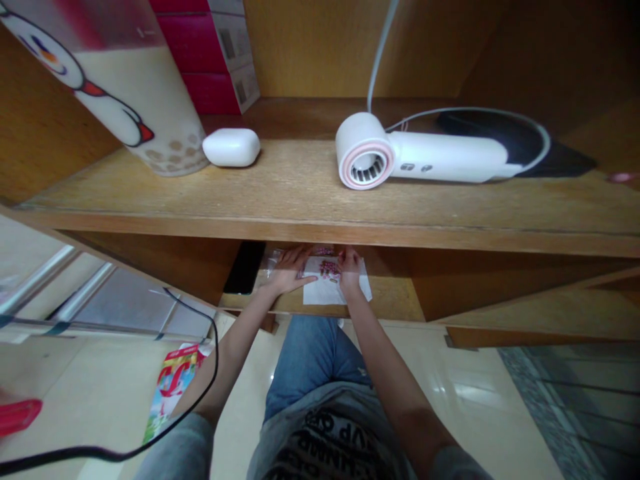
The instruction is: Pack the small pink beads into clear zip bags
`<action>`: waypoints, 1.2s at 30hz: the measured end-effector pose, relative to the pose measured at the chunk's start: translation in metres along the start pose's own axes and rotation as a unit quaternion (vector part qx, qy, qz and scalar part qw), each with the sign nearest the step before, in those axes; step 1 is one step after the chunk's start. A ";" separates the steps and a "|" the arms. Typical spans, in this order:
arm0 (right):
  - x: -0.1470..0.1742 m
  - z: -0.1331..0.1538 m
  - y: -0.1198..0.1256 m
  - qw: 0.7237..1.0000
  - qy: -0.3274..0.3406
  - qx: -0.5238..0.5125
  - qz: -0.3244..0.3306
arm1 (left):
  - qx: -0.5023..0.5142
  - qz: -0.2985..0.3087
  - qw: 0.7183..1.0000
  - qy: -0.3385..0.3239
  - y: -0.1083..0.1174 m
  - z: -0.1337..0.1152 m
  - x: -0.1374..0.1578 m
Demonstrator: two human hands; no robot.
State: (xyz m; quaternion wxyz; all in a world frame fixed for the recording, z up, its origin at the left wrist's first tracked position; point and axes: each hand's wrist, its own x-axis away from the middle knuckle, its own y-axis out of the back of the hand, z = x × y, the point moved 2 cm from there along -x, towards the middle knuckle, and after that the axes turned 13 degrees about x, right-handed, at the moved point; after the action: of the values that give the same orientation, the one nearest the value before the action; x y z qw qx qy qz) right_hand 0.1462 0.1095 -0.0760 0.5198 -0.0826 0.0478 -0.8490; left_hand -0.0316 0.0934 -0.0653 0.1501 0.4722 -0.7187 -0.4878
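Pink bead-like bits lie loose on the white paper. Left hand spread at the paper's left edge; right hand bunched over its right half, can't tell if holding anything. Risk: wrist drags paper, bits spill off lower shelf, front edge near paper. Upper shelf above limits lift; bare board right of paper.
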 end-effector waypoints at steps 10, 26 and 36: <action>-0.006 -0.009 -0.004 0.950 0.203 0.237 0.018 | 0.004 -0.028 0.999 0.026 0.005 -0.004 0.002; -0.008 -0.013 -0.007 0.948 0.183 0.256 0.041 | 0.013 -0.021 0.999 0.030 0.005 -0.004 0.001; -0.003 -0.009 -0.010 0.949 0.174 0.249 0.087 | 0.016 -0.018 0.999 0.026 0.005 -0.003 0.000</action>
State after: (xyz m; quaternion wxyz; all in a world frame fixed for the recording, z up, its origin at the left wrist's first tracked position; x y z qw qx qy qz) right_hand 0.1373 0.1170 -0.0839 0.5791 0.2028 -0.0683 -0.7867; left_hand -0.0317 0.0924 -0.0596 0.1519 0.4998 -0.7137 -0.4665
